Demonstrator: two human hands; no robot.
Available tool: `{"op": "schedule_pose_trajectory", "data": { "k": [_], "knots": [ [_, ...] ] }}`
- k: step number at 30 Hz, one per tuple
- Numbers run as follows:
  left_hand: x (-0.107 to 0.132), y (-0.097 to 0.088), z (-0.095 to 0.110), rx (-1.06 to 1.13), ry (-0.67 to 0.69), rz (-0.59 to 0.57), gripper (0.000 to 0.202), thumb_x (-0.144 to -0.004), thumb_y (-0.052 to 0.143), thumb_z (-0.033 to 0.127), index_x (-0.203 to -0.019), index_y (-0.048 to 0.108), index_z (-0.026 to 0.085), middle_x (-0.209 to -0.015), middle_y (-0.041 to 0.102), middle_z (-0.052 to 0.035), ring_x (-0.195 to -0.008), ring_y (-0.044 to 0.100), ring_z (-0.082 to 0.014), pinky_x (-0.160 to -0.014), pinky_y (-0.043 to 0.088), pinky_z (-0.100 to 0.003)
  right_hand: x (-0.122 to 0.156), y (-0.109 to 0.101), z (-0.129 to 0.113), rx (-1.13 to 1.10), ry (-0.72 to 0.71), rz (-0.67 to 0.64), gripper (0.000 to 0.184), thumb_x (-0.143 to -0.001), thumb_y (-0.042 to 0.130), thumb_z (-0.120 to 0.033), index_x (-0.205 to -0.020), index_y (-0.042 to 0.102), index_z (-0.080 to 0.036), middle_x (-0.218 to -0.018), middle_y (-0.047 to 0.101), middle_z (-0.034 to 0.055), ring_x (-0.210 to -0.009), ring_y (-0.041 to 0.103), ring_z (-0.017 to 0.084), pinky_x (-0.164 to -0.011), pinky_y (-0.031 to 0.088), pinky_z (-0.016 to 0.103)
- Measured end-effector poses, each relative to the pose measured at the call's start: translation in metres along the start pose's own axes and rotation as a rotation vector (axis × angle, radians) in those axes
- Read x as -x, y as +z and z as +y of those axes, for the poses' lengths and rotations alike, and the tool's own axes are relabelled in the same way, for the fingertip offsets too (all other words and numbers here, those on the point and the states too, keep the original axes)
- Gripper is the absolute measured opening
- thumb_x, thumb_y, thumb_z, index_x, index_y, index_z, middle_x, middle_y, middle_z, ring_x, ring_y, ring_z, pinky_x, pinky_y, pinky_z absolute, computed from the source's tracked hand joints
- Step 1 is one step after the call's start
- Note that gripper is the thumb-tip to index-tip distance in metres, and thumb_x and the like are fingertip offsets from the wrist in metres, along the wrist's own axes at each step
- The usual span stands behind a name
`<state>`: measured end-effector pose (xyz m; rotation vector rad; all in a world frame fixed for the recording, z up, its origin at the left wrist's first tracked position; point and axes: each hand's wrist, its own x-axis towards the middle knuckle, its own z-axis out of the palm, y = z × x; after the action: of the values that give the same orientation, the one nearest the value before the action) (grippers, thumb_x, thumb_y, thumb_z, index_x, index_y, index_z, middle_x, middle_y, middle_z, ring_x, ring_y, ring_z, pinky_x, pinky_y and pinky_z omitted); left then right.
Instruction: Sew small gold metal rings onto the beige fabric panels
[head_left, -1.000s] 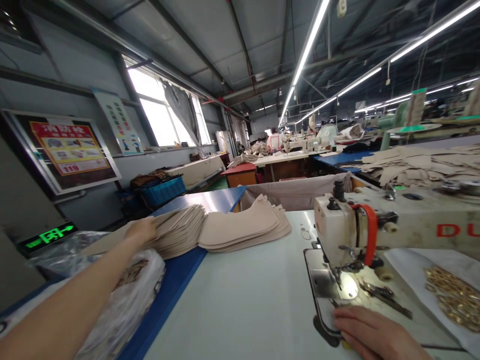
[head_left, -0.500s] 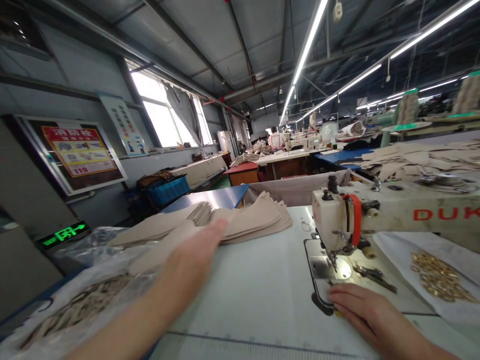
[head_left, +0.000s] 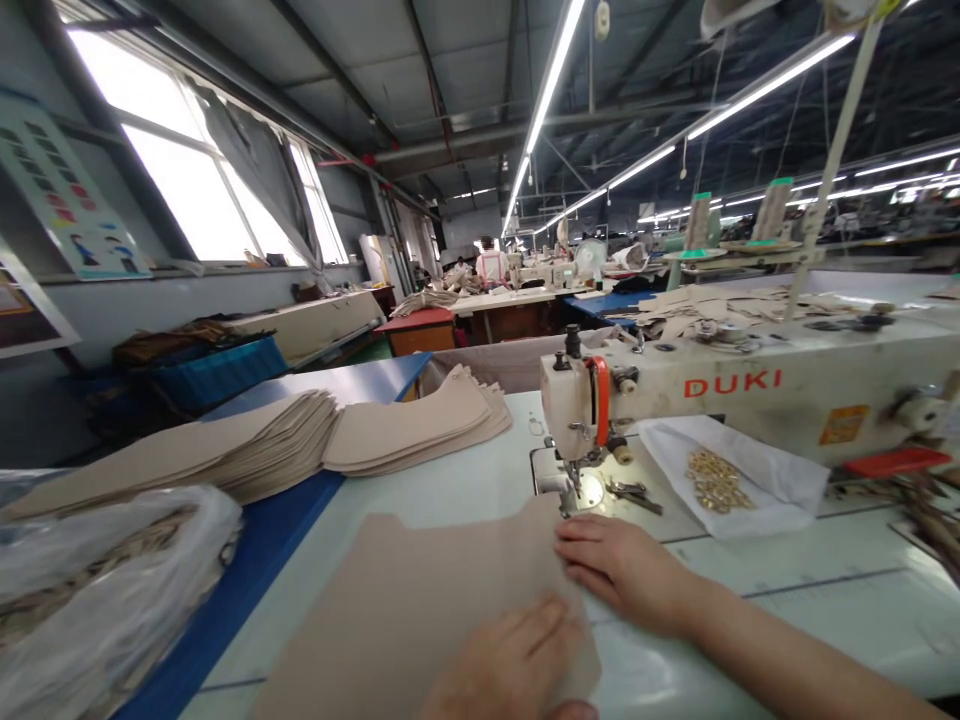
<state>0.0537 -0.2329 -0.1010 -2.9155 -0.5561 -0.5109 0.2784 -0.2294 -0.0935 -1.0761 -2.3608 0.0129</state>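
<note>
A large beige panel [head_left: 390, 600], cut with a notched top edge, lies on the pale table in front of the sewing machine [head_left: 660, 385]. Blurred by motion, my left hand [head_left: 510, 655] is closed on its lower right part. My right hand [head_left: 630, 570] rests at the panel's upper right corner, its fingers pressed together just below the needle area; whatever is under the fingertips is hidden. Metal snips [head_left: 634, 495] lie on the machine bed behind my right hand. To their right, small gold-coloured metal pieces [head_left: 716, 480] sit on a white sheet [head_left: 787, 490].
Stacks of beige panels [head_left: 420, 425] lie at the back left, one reaching over a blue surface [head_left: 262, 560]. A clear plastic bag [head_left: 187, 510] with strips inside is at the lower left. Thread cones [head_left: 697, 225] stand behind the machine.
My left hand has come from the stack to the table before the machine, bringing a beige panel. My right hand stays near the needle. The view has swung right.
</note>
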Motion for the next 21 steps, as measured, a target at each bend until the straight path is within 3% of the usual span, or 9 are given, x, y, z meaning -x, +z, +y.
{"op": "schedule_pose_trajectory", "data": {
  "k": [3,5,7,15,18,21],
  "knots": [
    [0.012,-0.011,-0.029,-0.05,-0.243,-0.058,0.051,-0.09,0.037,0.046,-0.134,0.045,0.021,-0.14,0.045,-0.0104,-0.126,0.045,-0.0254,-0.1,0.044,-0.039,0.0,-0.001,0.0,-0.014,-0.002,0.016,0.023,-0.088,0.053,-0.022,-0.104,0.068,-0.015,-0.111,0.067,0.0089,-0.104,0.061,0.018,-0.1,0.041,0.031],
    [0.017,-0.013,-0.042,-0.051,-0.433,-0.158,0.055,-0.09,0.038,0.046,-0.139,0.038,0.021,-0.146,0.034,-0.0106,-0.132,0.036,-0.028,-0.103,0.038,-0.046,0.0,-0.002,0.0,-0.023,-0.007,0.029,0.023,-0.087,0.054,-0.023,-0.103,0.068,-0.015,-0.111,0.067,0.0091,-0.103,0.061,0.018,-0.1,0.041,0.031],
    [0.018,-0.012,-0.046,-0.014,-0.513,-0.252,0.059,-0.089,0.038,0.048,-0.141,0.033,0.021,-0.148,0.029,-0.0109,-0.134,0.031,-0.0286,-0.105,0.034,-0.049,-0.001,-0.003,0.0,-0.021,0.002,0.021,0.023,-0.087,0.055,-0.022,-0.104,0.068,-0.015,-0.111,0.066,0.0093,-0.104,0.061,0.018,-0.1,0.041,0.03],
    [0.011,-0.025,-0.012,0.111,-0.589,-0.319,0.058,-0.088,0.043,0.042,-0.14,0.035,0.018,-0.148,0.027,-0.0133,-0.135,0.028,-0.0277,-0.106,0.032,-0.049,0.006,0.002,0.0,-0.011,0.019,-0.009,0.028,-0.088,0.053,-0.024,-0.113,0.065,-0.02,-0.117,0.064,0.0079,-0.111,0.058,0.021,-0.099,0.045,0.035],
    [0.017,-0.043,-0.012,0.161,-0.635,-0.229,0.049,-0.088,0.046,0.034,-0.134,0.045,0.019,-0.144,0.037,-0.0103,-0.132,0.036,-0.0229,-0.107,0.035,-0.043,0.011,0.01,0.007,0.057,-0.018,0.023,0.028,-0.089,0.052,-0.029,-0.113,0.066,-0.022,-0.116,0.065,0.0065,-0.107,0.061,0.022,-0.091,0.051,0.034],
    [0.038,-0.085,-0.038,0.082,-0.755,0.038,0.038,-0.088,0.043,0.032,-0.121,0.058,0.021,-0.137,0.05,-0.0059,-0.126,0.046,-0.0197,-0.107,0.036,-0.038,0.014,0.017,0.016,0.103,-0.092,0.077,0.028,-0.088,0.054,-0.031,-0.111,0.067,-0.025,-0.116,0.065,0.0035,-0.103,0.063,0.022,-0.086,0.054,0.032]
  ]
}}
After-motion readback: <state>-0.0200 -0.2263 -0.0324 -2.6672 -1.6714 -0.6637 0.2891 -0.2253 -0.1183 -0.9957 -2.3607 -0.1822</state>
